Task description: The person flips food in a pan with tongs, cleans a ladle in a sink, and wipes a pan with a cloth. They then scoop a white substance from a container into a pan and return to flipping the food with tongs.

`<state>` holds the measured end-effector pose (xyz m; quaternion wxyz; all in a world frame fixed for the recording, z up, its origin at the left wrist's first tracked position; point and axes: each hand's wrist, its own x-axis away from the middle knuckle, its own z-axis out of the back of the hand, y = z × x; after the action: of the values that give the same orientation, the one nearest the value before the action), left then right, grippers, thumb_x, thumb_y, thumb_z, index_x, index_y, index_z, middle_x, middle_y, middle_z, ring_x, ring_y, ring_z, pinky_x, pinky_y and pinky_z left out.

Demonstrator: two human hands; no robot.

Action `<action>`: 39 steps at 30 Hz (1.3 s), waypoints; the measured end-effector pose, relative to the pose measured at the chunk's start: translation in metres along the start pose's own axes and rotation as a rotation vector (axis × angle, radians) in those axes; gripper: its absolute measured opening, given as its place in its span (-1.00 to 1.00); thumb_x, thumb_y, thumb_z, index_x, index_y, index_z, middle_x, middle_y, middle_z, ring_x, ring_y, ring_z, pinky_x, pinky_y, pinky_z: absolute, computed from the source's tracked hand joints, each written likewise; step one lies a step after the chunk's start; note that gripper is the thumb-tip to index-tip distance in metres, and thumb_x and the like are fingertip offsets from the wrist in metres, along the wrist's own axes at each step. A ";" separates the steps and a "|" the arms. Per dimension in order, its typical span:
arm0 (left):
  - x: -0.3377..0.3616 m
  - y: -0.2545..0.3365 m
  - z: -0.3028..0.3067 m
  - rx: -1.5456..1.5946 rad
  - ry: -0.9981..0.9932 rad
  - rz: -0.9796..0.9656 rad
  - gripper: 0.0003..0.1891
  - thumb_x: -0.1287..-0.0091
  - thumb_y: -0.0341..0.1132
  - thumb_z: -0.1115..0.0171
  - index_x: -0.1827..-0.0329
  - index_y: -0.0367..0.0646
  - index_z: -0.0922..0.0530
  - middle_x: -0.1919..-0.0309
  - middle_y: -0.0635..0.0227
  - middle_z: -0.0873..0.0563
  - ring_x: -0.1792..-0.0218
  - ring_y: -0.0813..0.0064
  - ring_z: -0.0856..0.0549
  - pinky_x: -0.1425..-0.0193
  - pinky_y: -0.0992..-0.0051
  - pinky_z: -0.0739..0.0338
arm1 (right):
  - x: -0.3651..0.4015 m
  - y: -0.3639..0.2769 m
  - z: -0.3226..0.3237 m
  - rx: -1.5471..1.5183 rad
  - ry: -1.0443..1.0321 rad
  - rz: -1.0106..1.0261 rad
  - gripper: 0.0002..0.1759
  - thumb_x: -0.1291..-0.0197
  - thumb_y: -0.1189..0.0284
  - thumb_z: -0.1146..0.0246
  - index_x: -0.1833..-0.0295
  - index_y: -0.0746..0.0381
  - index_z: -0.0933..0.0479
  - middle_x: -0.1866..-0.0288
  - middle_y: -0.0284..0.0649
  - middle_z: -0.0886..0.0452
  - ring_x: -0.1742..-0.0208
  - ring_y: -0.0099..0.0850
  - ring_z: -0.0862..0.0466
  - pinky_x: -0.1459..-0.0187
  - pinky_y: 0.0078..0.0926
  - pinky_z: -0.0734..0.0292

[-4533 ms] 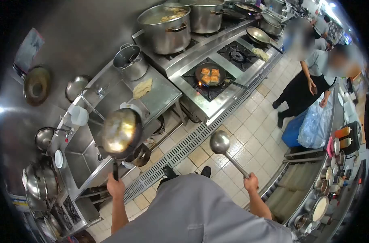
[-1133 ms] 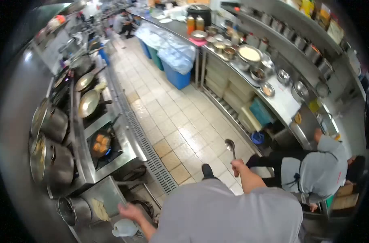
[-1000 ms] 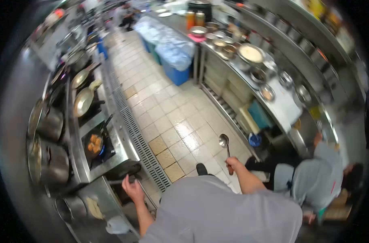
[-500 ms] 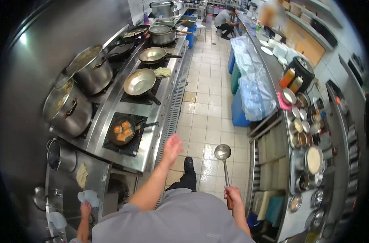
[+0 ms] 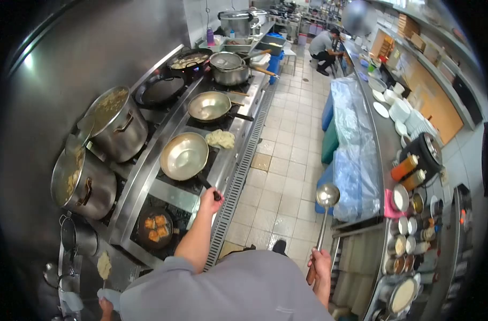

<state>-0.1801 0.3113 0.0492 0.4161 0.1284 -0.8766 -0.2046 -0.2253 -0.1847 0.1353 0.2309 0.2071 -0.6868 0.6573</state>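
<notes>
My left hand [image 5: 208,201] is closed round the end of the dark handle of a steel frying pan [image 5: 184,156], which sits on a burner of the range. The pan's inside is shiny, with no food visible in it. In my right hand [image 5: 320,262] is a long ladle [image 5: 328,196], gripped by its brown handle, its bowl held up over the aisle. Close to my left forearm, a small dark pan [image 5: 162,239] holds several browned pieces of food [image 5: 157,227]. A crumpled pale cloth [image 5: 220,139] lies beside the steel pan.
Two tall stockpots [image 5: 71,184] stand on the left, behind the burners. Another frying pan [image 5: 210,106] is farther along the range. Another person's hand [image 5: 106,309] is at lower left. A co-worker [image 5: 324,51] crouches far down the aisle. Sauce bottles [image 5: 404,167] and bowls line the right counter.
My left hand has gone from open above the aisle to gripping the steel pan's handle. My view has moved forward along the range. The ladle stays in my right hand.
</notes>
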 end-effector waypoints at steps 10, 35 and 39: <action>-0.013 0.009 -0.040 0.091 0.121 -0.233 -0.83 -0.41 -0.36 -0.15 0.23 0.02 -0.30 0.62 0.53 -0.34 0.72 0.67 -0.30 0.70 0.58 -0.19 | -0.233 -0.239 -0.207 0.410 -0.802 0.253 -0.91 -0.29 0.49 -0.19 0.27 0.27 -0.46 0.57 -0.36 -0.48 0.65 -0.55 -0.48 0.58 -0.57 -0.40; 0.052 -0.166 -0.235 -0.840 1.210 -0.609 -0.85 -0.32 -0.43 -0.25 0.20 -0.27 -0.43 0.53 0.37 -0.45 0.49 0.51 -0.40 0.38 0.46 -0.39 | -0.502 -0.342 -0.553 0.945 -1.297 0.522 -0.23 -0.28 0.24 -0.25 -0.47 0.41 -0.17 -0.02 0.03 -0.62 0.05 -0.19 -0.66 -0.05 -0.35 -0.52; 0.049 -0.166 -0.249 -0.833 1.290 -0.576 -0.83 -0.32 -0.43 -0.26 0.17 -0.27 -0.44 0.54 0.32 -0.47 0.49 0.47 -0.41 0.35 0.43 -0.42 | -0.469 -0.384 -0.536 1.072 -1.170 0.822 -0.22 -0.22 0.18 -0.27 -0.43 0.39 -0.24 -0.20 0.20 -0.52 -0.30 0.05 -0.49 -0.27 -0.23 -0.39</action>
<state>-0.0068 0.0832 0.1469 0.7833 0.2757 -0.2497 -0.4980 0.4035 0.3223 0.1841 -0.5382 0.3269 -0.3150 0.7101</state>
